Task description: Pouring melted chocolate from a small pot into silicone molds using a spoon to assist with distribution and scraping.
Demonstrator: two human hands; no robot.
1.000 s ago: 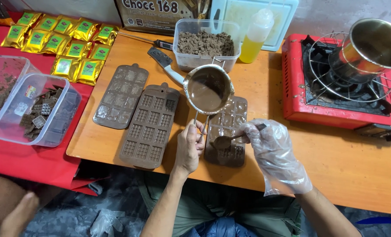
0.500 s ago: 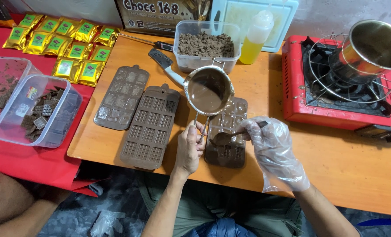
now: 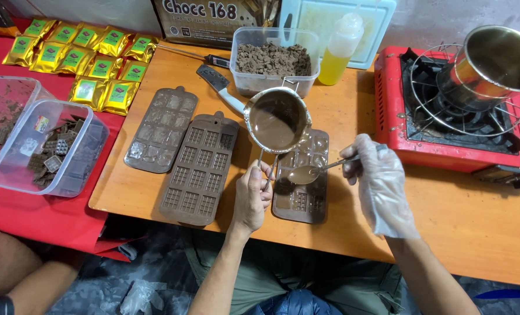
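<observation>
Over a wooden desk (image 3: pixel 447 221), the bare left hand (image 3: pixel 251 195) has its grip clamped on the wire handle of a small pot (image 3: pixel 276 119) of melted chocolate, while the gloved right hand (image 3: pixel 377 181) (fingers pinched together) holds a filled spoon (image 3: pixel 306 173) above a clear mould (image 3: pixel 304 175).

Gold-and-green foil packets (image 3: pixel 84 57) spread on the red cloth at far left, a dark printed sign (image 3: pixel 213 20) propped behind the table.
</observation>
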